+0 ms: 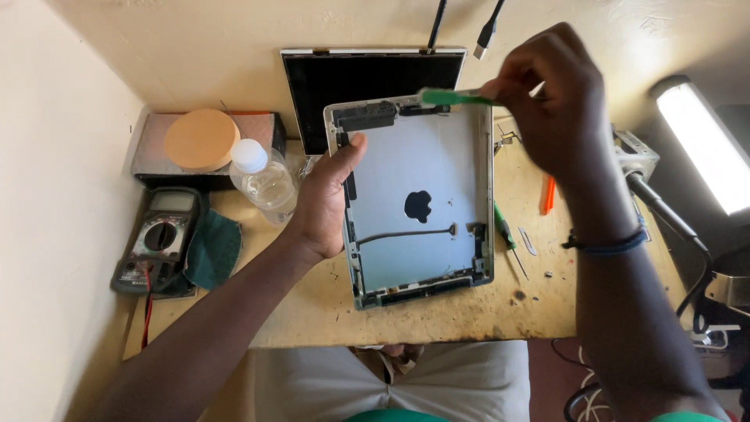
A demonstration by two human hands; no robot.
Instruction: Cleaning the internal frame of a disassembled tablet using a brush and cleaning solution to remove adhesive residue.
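My left hand (322, 202) grips the left edge of an opened silver tablet shell (437, 176), holding it tilted up off the wooden bench; the inside faces me, with a thin cable across it and parts along its top and bottom edges. My right hand (551, 101) holds a green brush-like tool (453, 97) whose tip rests at the shell's top edge. A dark beaded band is on my right wrist.
A detached black screen panel (367, 78) leans against the wall behind. A clear bottle (264, 181), round tan lid (201, 139), multimeter (158, 238) and green cloth (212, 250) lie left. A green screwdriver (506, 234), orange tool (549, 194), lamp (703, 141) and cables are right.
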